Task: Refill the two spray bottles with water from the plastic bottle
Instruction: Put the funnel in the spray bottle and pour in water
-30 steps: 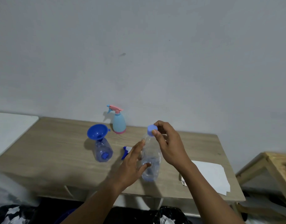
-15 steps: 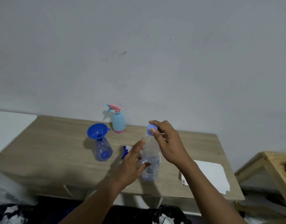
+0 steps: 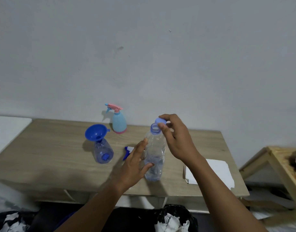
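Your left hand [image 3: 135, 166] wraps the clear plastic bottle [image 3: 154, 158] low on its body, thumb in front and fingers curled round the far side, holding it upright on the wooden table [image 3: 43, 164]. A little water shows in the bottle's lower part. Your right hand [image 3: 177, 139] sits just above and to the right of the bottle's neck, pinching the blue cap [image 3: 160, 121] between thumb and fingertips; the cap is off and the mouth stands open. To the right of the bottle, near the table's front edge, lies a white sheet of paper [image 3: 215, 171]. Just left of the bottle and partly behind your left hand lies a blue and white spray head [image 3: 128, 150]. Farther left stands the clear spray bottle [image 3: 102, 152] with a blue funnel [image 3: 95, 132] seated in its neck. Beyond the bottle, against the wall, stands the light blue spray bottle [image 3: 118, 122] with its pink trigger top on.
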